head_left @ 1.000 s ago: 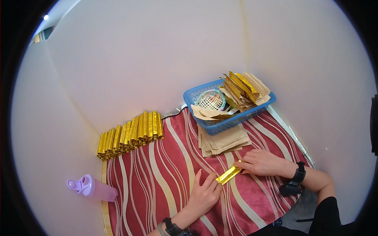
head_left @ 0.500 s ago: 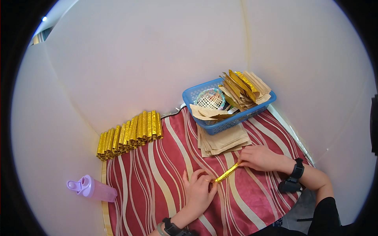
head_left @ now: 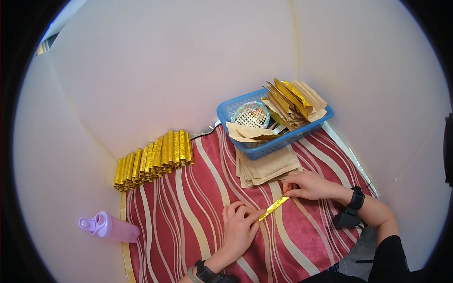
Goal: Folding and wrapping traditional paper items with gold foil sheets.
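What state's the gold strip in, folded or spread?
Looks folded, not spread: the gold strip runs narrow from left hand to right hand; individual folds too small to tell.

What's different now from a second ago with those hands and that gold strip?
The left hand has curled in from a wider spread, and the right hand has shifted slightly away from the body, toward the brown paper stack. The gold strip between them looks narrower. Both hands stay at its ends; the gold rolls, blue basket and purple bottle stayed put.
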A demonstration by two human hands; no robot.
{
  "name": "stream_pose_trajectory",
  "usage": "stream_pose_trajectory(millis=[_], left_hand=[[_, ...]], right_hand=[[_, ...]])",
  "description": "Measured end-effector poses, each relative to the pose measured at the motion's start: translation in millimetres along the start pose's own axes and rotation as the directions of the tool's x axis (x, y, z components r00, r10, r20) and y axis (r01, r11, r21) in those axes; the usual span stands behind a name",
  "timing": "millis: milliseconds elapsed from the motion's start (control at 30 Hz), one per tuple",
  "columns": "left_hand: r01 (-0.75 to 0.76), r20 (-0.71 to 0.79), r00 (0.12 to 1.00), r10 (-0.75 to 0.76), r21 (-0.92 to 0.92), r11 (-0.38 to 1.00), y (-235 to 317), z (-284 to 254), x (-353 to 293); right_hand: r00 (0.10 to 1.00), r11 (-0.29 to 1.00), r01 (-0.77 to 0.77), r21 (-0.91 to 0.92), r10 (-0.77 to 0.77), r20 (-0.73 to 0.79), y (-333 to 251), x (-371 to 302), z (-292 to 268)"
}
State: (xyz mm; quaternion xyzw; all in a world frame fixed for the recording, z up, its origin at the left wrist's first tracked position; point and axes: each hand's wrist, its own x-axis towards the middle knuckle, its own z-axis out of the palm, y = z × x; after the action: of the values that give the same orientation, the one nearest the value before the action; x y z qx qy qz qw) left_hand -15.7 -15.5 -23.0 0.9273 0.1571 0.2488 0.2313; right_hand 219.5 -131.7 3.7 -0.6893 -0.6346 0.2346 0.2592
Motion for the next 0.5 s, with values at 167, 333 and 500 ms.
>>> stream_pose_trajectory(millis=[167,333,500], left_hand=[[-0.15,0.085,0.987,0.136,0.188,0.971,6.2,-7.8,2.5],[-0.229,0.09,0.973,0.213,0.255,0.94,3.5,-7.7,3.8],[-0.293,0.108,0.955,0.276,0.218,0.931,-2.0,0.5,3.2]], right_hand=[[0.904,0.877,0.368,-0.309,-0.415,-0.1,5.3,-5.9,10.6],[0.825,0.663,0.449,-0.599,-0.565,-0.007,-7.6,-21.3,20.7],[0.883,0.654,0.35,-0.67,-0.469,0.004,-20.2,-29.3,25.0]])
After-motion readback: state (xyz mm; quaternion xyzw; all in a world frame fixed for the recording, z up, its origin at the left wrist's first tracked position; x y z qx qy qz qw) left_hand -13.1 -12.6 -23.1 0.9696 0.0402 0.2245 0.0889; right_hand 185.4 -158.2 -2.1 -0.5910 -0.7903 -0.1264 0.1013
